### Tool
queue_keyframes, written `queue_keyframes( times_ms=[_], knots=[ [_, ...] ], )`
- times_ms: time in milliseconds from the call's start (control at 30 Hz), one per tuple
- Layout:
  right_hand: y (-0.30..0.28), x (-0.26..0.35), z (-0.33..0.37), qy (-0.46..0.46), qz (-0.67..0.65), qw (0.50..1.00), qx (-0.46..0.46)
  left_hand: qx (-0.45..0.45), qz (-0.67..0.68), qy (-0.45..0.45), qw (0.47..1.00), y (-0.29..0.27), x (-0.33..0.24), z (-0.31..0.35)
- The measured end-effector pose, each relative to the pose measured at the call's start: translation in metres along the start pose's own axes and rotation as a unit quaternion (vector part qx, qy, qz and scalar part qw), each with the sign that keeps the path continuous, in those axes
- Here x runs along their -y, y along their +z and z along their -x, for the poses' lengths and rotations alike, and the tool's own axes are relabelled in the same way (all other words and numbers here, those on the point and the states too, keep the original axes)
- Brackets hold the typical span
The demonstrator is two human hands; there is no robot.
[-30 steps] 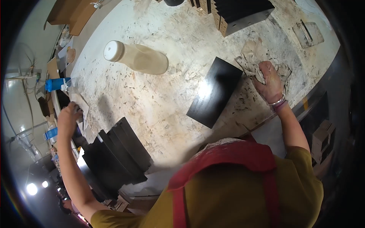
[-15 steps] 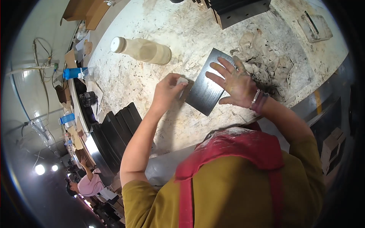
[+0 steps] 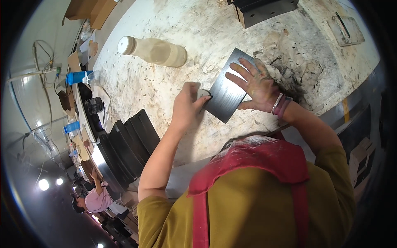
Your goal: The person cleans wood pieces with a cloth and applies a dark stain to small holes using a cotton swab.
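Observation:
A dark, shiny rectangular panel (image 3: 226, 98) lies at a slant on the stained white tabletop. Fingers spread, my right hand (image 3: 261, 90) rests on the panel's right side. At the panel's left edge my left hand (image 3: 188, 105) has its fingers curled, with the thumb reaching the edge. A small dark bit shows at the fingertips; whatever the left hand grips is mostly hidden. Just past my right hand is a crumpled, black-smudged cloth (image 3: 308, 74).
A plastic bottle (image 3: 159, 51) of cloudy liquid lies far left. Black ridged parts (image 3: 128, 144) stand by my left forearm. At the far edge sits a black box-shaped part (image 3: 266, 10); a pale, stained block (image 3: 346, 31) lies far right. Another person (image 3: 99, 200) is at lower left.
My left hand has moved right to the panel's edge, and the white piece it held no longer shows. My right hand stays spread on the panel, slightly shifted.

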State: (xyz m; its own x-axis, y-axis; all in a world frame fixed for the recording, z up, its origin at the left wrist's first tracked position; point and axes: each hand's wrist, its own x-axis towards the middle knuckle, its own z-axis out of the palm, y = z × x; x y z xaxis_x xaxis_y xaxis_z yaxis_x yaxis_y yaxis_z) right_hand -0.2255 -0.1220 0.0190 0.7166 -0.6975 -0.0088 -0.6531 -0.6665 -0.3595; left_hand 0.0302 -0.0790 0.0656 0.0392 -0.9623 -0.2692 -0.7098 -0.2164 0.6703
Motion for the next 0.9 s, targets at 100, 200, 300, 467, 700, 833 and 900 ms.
queue_keyframes(
  times_ms=[100, 200, 300, 467, 700, 833, 900],
  knots=[
    [0.002, -0.003, 0.001, -0.006, -0.011, 1.000, -0.019, 0.051, -0.080, 0.014, 0.995, -0.010, -0.005, 0.000],
    [0.002, -0.003, 0.001, -0.012, -0.015, 1.000, -0.025, 0.057, -0.121, 0.039, 0.990, -0.019, -0.004, 0.003],
    [0.001, -0.002, 0.001, -0.012, -0.010, 1.000, -0.019, -0.007, -0.042, 0.047, 0.998, -0.009, -0.003, 0.000],
    [0.000, -0.002, 0.002, -0.012, -0.012, 1.000, -0.010, 0.066, -0.124, 0.081, 0.987, -0.016, -0.006, 0.001],
    [0.000, -0.002, 0.001, -0.015, -0.013, 1.000, -0.010, 0.012, -0.094, 0.074, 0.993, -0.001, -0.010, -0.004],
    [0.001, -0.003, 0.003, -0.011, -0.018, 0.999, -0.023, 0.017, -0.169, 0.109, 0.979, -0.019, -0.010, -0.010],
    [0.001, -0.003, 0.002, -0.013, -0.013, 1.000, -0.020, 0.014, -0.126, 0.063, 0.990, -0.015, -0.013, -0.010]
  ],
)
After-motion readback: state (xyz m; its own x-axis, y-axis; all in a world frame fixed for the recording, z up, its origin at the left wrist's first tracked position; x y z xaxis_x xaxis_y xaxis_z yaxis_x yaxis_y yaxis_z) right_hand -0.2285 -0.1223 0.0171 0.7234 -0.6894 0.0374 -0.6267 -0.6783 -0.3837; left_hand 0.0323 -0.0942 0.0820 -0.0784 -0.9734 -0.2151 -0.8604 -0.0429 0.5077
